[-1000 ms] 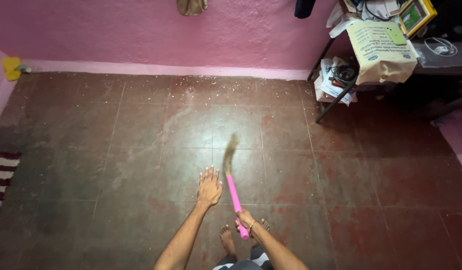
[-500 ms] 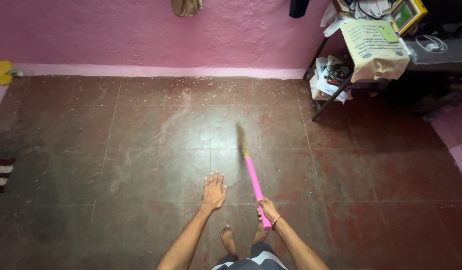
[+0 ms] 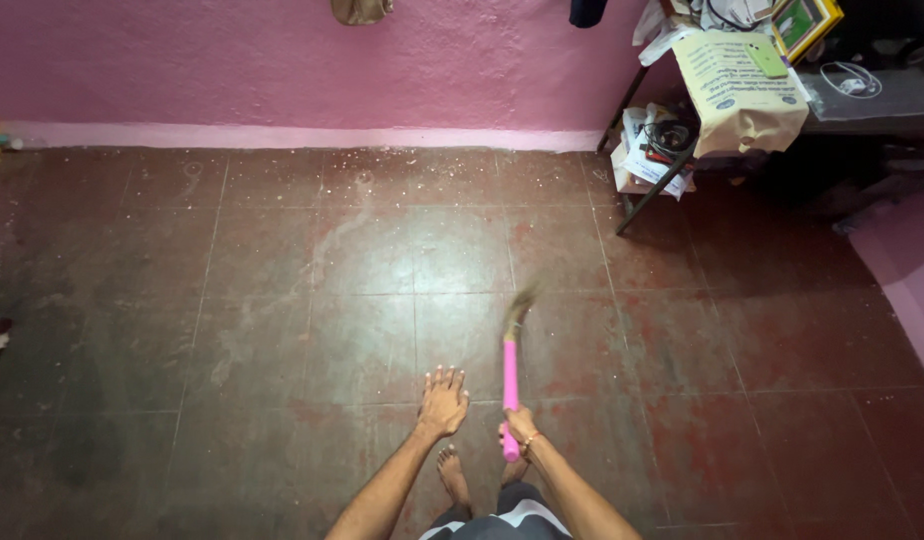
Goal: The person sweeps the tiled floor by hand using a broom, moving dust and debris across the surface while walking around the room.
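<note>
Left of the broom, the left hand [image 3: 444, 400] is held flat, fingers slightly apart, holding nothing. The right hand [image 3: 519, 428] is clamped on the pink broom handle [image 3: 509, 385]; its bristles [image 3: 519, 308] point toward the wall. Better to sweep low and gently, so the dust does not rise.

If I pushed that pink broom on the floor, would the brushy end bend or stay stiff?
The broom would probably bend at its brush, which looks like thin, loose straw. The pink handle looks rigid and straight. It seems light, since the right hand holds it alone.
</note>
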